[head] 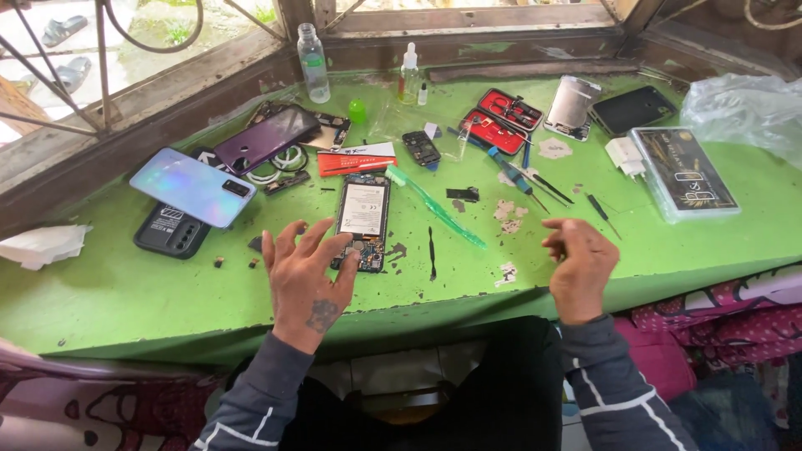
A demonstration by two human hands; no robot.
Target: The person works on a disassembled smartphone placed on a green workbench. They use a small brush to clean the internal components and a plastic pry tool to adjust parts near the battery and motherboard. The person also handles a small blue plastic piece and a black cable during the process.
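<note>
Head view: the opened phone (362, 220) lies back-up on the green table (117, 284), internals exposed for access. Left hand (305, 276) hovers at its lower end, fingers spread, empty. Right hand (578, 267) is loosely curled beside it; contents cannot be told. A green toothbrush (434, 206) lies between.

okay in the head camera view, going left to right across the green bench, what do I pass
White folded cloth → iridescent phone back cover → left hand → green toothbrush → right hand → black flat box → clear plastic bag.
</note>
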